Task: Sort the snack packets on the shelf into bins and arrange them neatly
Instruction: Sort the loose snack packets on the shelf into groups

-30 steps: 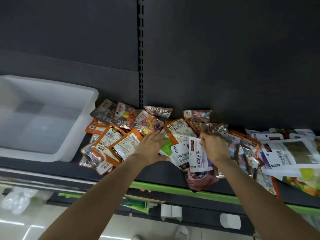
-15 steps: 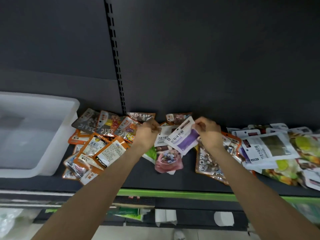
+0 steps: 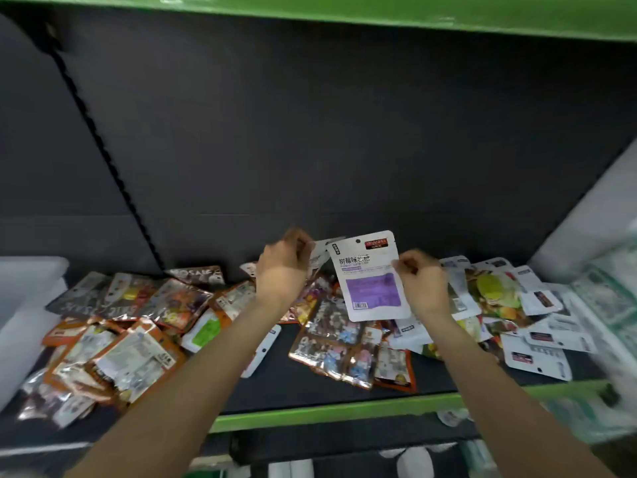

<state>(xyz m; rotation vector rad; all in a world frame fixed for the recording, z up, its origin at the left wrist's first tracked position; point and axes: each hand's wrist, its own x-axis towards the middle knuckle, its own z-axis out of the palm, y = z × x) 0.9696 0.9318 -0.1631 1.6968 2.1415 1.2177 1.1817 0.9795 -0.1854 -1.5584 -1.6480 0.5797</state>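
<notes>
Your right hand (image 3: 418,282) pinches the right edge of a white packet with a purple panel (image 3: 370,276), holding it upright above the shelf (image 3: 275,384). Your left hand (image 3: 282,267) has its grip curled on a second white packet (image 3: 322,255) just left of it. Orange and silver snack packets (image 3: 138,326) lie heaped on the left, white ones (image 3: 537,326) on the right. A white bin (image 3: 20,305) stands at the far left.

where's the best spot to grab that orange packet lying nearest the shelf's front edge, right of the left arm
Pinch the orange packet by its near bottom seam, coming from the front. It lies flat, that edge faces the shelf lip with nothing on it, while other packets overlap its far end.
</notes>
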